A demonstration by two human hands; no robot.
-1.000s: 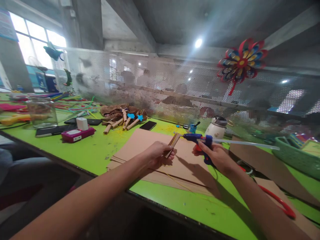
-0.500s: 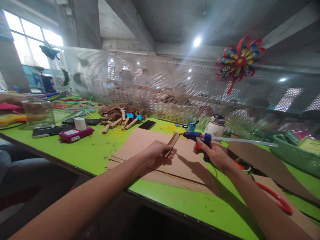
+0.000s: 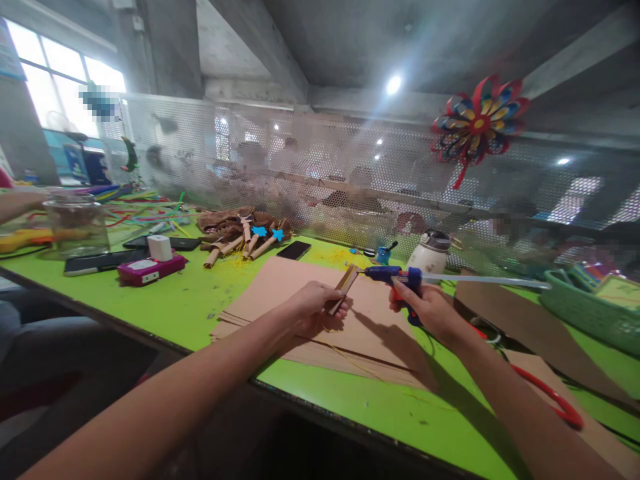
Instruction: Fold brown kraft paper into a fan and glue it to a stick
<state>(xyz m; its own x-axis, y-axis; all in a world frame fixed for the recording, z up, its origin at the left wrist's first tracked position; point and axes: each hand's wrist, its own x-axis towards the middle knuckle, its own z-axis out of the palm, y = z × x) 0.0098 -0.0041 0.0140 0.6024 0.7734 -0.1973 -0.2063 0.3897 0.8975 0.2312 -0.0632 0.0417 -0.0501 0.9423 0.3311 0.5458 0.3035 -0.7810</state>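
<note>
My left hand [image 3: 320, 308] pinches a narrow folded strip of brown paper [image 3: 349, 283], tilted up to the right over a stack of brown sheets [image 3: 280, 287]. My right hand [image 3: 425, 307] is wrapped round a blue glue gun [image 3: 387, 273], whose nozzle points left, close to the strip's upper end. A long clear glue stick [image 3: 485, 280] juts out of the gun's back. Beneath my left hand, a thin yellow strand [image 3: 350, 362] trails across the sheets.
Behind the sheets lie a phone [image 3: 294, 250] and brown paper bundles [image 3: 240, 230]. A white flask [image 3: 429, 253] and green basket [image 3: 590, 307] stand at right, near red-handled scissors [image 3: 547, 393]. At left are a glass jar [image 3: 77, 227], purple box [image 3: 150, 268] and another person's arm [image 3: 20, 203].
The glue gun has shifted very slightly left, its nozzle nearer the strip. At the far left, the other person's arm has moved. My left hand keeps its place.
</note>
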